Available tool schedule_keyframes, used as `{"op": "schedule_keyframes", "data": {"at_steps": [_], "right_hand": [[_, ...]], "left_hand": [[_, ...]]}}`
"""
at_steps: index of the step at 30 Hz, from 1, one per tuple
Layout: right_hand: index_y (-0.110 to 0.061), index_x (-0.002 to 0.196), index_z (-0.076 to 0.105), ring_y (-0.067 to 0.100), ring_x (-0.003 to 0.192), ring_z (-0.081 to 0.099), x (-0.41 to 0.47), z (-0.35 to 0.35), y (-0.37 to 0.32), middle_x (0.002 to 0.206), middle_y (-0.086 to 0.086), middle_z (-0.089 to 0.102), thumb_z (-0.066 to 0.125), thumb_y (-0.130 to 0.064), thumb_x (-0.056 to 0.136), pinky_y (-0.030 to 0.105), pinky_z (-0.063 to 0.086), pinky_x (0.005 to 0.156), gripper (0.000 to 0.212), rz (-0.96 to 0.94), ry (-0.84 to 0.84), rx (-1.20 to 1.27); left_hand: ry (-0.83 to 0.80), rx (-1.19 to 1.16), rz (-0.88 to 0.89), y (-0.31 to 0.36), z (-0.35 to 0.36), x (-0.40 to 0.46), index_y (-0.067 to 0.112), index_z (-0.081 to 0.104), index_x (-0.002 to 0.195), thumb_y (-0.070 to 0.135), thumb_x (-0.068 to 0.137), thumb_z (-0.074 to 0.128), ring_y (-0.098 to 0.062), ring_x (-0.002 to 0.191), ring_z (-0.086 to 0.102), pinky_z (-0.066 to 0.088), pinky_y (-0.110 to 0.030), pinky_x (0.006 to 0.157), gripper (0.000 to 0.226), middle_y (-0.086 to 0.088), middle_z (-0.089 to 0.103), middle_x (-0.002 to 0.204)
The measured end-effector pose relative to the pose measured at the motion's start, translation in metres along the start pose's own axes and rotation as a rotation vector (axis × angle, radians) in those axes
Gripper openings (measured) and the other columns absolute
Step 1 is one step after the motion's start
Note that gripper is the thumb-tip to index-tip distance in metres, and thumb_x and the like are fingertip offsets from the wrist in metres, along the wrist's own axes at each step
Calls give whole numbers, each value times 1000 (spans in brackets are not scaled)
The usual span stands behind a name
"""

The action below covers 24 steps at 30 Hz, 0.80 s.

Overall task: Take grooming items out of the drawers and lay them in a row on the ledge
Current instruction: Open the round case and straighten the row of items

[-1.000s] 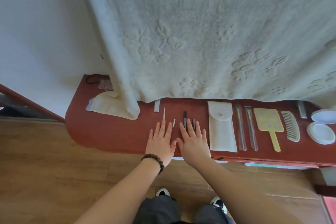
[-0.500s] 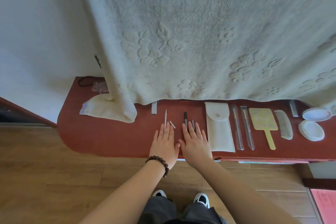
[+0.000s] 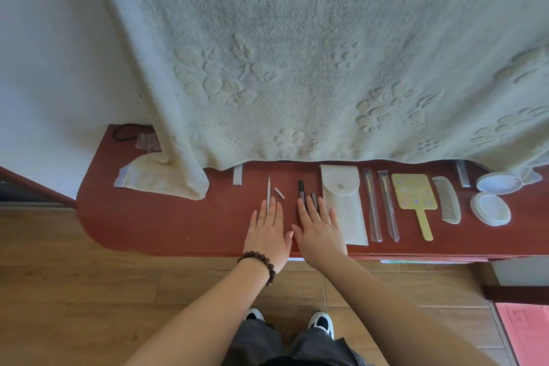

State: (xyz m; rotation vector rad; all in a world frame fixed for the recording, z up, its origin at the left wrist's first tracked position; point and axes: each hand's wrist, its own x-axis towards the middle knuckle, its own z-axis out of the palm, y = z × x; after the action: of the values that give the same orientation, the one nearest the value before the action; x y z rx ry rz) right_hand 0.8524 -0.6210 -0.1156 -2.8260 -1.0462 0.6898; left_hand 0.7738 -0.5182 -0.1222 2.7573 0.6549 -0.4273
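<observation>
**Flat palms on the red ledge**

On the glossy red-brown ledge [image 3: 148, 226], both hands are lying palm down, fingers straight and close together, holding nothing. The left hand [image 3: 269, 232], with a dark beaded bracelet [image 3: 259, 264] circling its wrist, is covering the lower end of a thin white pointed stick [image 3: 269, 192]; a short pale stub [image 3: 279, 193] is lying just beyond its fingertips. The right hand [image 3: 319, 230] is resting beside it, thumbs nearly touching, its fingertips overlapping a slim dark stick [image 3: 301, 192] and a shorter grey piece [image 3: 314, 200]. Further right of that hand, a row is running along: a flat white snap-button pouch [image 3: 343, 202], two clear-sleeved narrow tools [image 3: 372, 208], a yellow paddle-shaped mirror [image 3: 413, 196], a curved grey comb [image 3: 447, 199] and two round white lids [image 3: 491, 209]. Beyond the fingers, a fluffy cream blanket [image 3: 297, 53] with embossed flowers is hanging down.
</observation>
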Motion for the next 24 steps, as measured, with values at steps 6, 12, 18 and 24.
{"op": "schedule_keyframes", "data": {"at_steps": [6, 12, 18, 24], "right_hand": [[-22, 151, -5, 20, 145, -21, 1, -8, -3, 160, -2, -11, 17, -46, 101, 44, -10, 118, 60, -66, 65, -18], [-17, 152, 2, 18, 147, -11, 33, -21, -19, 161, 0, -8, 21, -42, 102, 40, -7, 120, 60, -206, 50, -61], [-8, 151, 4, 18, 148, -8, 41, -15, -25, 161, 6, -6, 22, -39, 102, 38, -3, 121, 61, -191, -30, -87], [-5, 151, 1, 19, 148, -9, 26, -7, -38, 160, 10, -9, 17, -33, 103, 36, -4, 120, 57, -168, -51, -61]], "left_hand": [[40, -2, -28, -3, -2, -5, 13, -1, 152, 39, 102, 23, -21, 148, -9, 1, -42, 121, 62, -3, -9, 161], [67, -17, -55, -14, -4, -10, 13, 0, 152, 40, 102, 25, -18, 148, -9, 0, -41, 121, 63, -2, -9, 161], [58, -23, -46, -19, -7, -11, 14, -1, 152, 40, 102, 25, -17, 148, -9, 1, -41, 121, 62, -1, -9, 161], [19, -18, -32, -21, -4, -11, 16, -5, 152, 36, 102, 23, -16, 148, -11, 0, -42, 122, 60, 1, -11, 161]]}}
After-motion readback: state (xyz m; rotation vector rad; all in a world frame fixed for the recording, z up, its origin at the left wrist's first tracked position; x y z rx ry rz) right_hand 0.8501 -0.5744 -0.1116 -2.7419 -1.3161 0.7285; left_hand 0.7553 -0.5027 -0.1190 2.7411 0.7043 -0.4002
